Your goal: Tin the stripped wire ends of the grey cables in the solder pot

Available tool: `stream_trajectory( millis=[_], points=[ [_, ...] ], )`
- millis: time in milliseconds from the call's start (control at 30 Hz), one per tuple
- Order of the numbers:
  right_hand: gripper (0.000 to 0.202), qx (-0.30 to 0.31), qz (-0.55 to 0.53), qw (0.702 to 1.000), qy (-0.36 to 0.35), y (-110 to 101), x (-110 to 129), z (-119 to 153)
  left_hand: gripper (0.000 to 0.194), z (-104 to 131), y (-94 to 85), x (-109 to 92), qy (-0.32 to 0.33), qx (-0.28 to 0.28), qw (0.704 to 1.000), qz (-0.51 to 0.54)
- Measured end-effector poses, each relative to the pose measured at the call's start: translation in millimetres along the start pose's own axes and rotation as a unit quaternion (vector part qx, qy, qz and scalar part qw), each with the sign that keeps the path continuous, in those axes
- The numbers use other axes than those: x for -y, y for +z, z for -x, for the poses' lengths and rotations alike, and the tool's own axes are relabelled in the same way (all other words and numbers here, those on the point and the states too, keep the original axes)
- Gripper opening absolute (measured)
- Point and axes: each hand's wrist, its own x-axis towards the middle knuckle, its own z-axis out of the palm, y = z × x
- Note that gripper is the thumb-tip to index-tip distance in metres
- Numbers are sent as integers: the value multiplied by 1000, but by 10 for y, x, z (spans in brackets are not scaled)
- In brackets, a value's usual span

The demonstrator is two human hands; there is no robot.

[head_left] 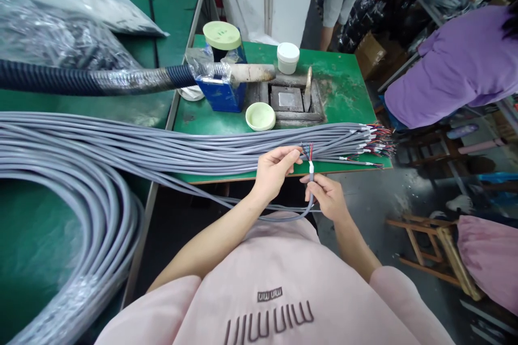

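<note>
My right hand point(327, 194) grips one grey cable point(311, 200) just below its white collar point(311, 167), with the end pointing up. Thin coloured wires point(308, 152) fan out of that end, black and dark ones on the left, red and green ones on the right. My left hand point(277, 170) pinches at the dark wires with thumb and forefinger. Behind my hands lies a thick bundle of grey cables point(226, 145), their stripped ends point(374, 140) bunched at the table's right side, several with white collars.
A small pot point(287, 99) set in a dark frame, with a stick beside it, sits on the green table point(343, 86). Around it are a white tub point(288, 59), a pale green dish point(260, 117) and a ribbed hose point(141, 80). A person in purple point(449, 64) is at the right.
</note>
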Motion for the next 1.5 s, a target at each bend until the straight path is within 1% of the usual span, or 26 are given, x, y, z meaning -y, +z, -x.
stream_trajectory(
  millis=[100,167,233,333,600,667,733,800,867,967,1000,1067,1100,1167,1267,1367,1433,1500],
  points=[
    [28,-1,-5,1000,3,-5,-4,2,27,2,3,15,36,-17,999,13],
    [29,0,-3,1000,3,-3,-7,0,25,25,15,10,73,-39,997,-1],
    [30,1,2,1000,3,3,-9,-3,24,55,31,-2,90,-46,994,-30],
    [29,3,6,1000,1,10,-10,-9,24,79,50,-9,70,-34,996,-51],
    [26,6,9,1000,-2,17,1,-6,25,10,59,19,21,-36,999,-17],
    [26,6,14,1000,-3,18,8,-3,26,-3,71,5,15,-32,999,-14],
    [27,5,17,1000,1,16,11,-7,25,-6,84,-14,24,-25,999,-22],
    [27,6,-9,1000,16,11,5,-27,22,11,93,-28,58,-21,997,-50],
    [30,11,-85,996,34,10,-4,-69,16,49,95,-26,125,-18,987,-103],
    [33,12,-222,974,46,31,7,-169,8,131,84,17,229,7,953,-197],
    [33,3,-248,968,45,46,23,-206,7,157,77,39,249,17,943,-219],
    [35,-33,-269,962,42,86,68,-274,8,199,67,83,265,26,934,-239],
    [35,-56,-268,961,36,109,94,-301,8,213,65,102,265,26,934,-237],
    [31,-105,-256,961,21,156,140,-341,8,224,71,121,252,18,944,-211],
    [20,-158,-232,960,-9,195,182,-373,13,208,96,91,188,15,975,-114],
    [16,-159,-191,967,-53,166,213,-399,19,171,96,6,129,22,991,-26],
    [13,-152,-112,978,-88,119,243,-424,20,145,64,-48,131,7,991,-24],
    [10,-148,-17,981,-123,76,286,-465,20,122,16,-73,146,-19,988,-41]
  ],
)
